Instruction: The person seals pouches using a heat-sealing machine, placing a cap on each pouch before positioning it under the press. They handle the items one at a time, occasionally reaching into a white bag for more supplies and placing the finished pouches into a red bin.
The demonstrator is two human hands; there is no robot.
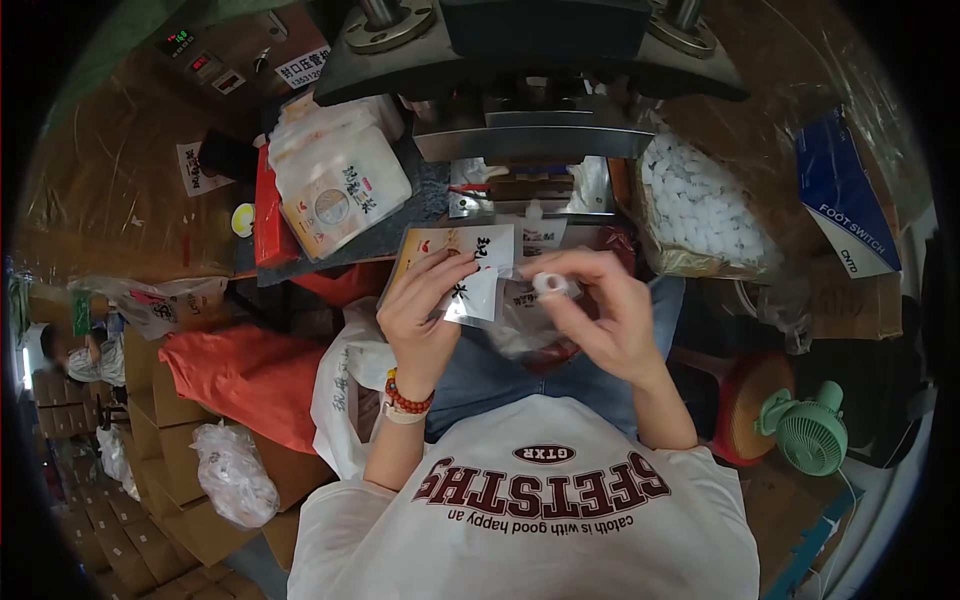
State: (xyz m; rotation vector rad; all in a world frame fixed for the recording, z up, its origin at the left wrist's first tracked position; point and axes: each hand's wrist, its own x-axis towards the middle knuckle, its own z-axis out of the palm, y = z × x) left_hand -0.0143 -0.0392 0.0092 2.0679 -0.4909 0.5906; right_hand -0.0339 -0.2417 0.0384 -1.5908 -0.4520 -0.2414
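My left hand (420, 295) is closed on a flat printed plastic pouch (488, 250), its fingers lying over the front. A beaded bracelet (408, 392) circles that wrist. Beside the pouch's right edge, my right hand (615, 310) pinches a small white ring-shaped plastic spout (552, 284) between thumb and forefinger; slight blur hides whether it touches the pouch. Clear pouches (525, 318) lie below and between the hands. Just beyond them, another pouch with a white spout (534, 215) rests in front of the press machine (530, 140).
A stack of printed pouches (340, 190) stands at the left by a red box (273, 215). Many white spouts fill a carton (700, 200) on the right. A green fan (812, 440) is at lower right. Cardboard boxes (190, 460) and another person (95, 355) appear far left.
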